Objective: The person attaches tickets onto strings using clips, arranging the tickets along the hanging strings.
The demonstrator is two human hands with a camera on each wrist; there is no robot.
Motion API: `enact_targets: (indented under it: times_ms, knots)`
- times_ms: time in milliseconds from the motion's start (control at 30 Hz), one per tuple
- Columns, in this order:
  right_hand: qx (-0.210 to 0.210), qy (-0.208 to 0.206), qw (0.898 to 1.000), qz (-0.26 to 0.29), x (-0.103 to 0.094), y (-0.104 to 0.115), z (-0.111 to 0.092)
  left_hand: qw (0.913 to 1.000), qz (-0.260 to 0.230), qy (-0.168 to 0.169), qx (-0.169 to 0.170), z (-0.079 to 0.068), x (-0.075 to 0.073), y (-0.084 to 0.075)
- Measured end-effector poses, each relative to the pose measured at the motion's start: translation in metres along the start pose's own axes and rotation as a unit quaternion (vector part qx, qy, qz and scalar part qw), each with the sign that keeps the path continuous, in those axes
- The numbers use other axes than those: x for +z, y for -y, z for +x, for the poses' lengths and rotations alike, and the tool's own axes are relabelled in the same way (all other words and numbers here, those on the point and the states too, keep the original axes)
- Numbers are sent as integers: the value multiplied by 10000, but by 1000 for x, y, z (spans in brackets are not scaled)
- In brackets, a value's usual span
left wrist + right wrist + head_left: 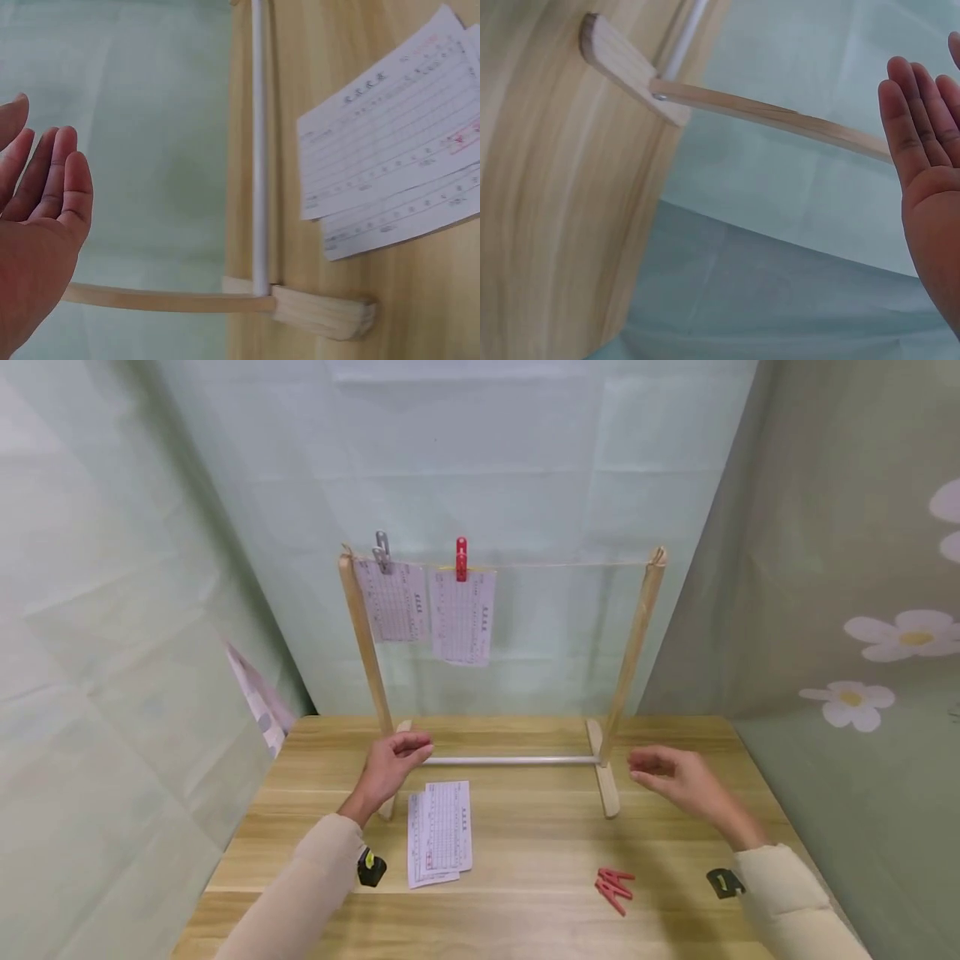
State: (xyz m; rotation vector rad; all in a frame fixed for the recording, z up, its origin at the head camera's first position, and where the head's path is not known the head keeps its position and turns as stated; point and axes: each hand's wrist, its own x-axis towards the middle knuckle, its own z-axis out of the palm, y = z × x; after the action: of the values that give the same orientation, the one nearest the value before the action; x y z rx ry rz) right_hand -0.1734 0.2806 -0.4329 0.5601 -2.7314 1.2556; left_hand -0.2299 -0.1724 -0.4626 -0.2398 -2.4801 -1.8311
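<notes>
My left hand [391, 767] hovers beside the left post of a wooden rack [630, 652], its fingers loosely bent and holding nothing. Out past the right post is my right hand [675, 777], likewise holding nothing. From the rack's string [555, 565] hang two printed slips: the left slip [393, 602] under a grey clothespin [382, 553], the other slip [462, 618] under a red clothespin [461, 560]. Overlapping paper slips [447, 827] lie on the table near my left hand. Red clothespins [615, 889] lie on the table, nearer me than my right hand.
A white bar [517, 761] joins the rack's wooden feet [608, 789] low over the wood-grain table [525, 843]. Pale green cloth [510, 443] hangs behind, with a flowered cloth [847, 610] at the right. Dark wrist devices [371, 867] sit at both cuffs.
</notes>
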Motion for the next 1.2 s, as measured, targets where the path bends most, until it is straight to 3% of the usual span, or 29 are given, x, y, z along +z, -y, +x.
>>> enact_targets:
  times_ms: [267,800,1000,1200]
  knots:
    - [-155,-121,9996,184,13,-12,-15,9995,-16,-90,-297,-12,3,22]
    - [406,-321,9971,555,49,-37,-42,9972,-142,-289,-673,-29,6,58]
    - [127,-383,9970,660,61,-47,-52,9966,-102,-278,-765,-31,7,66]
    - [173,-380,9964,733,74,-55,-63,9954,-171,-322,-881,-31,9,77]
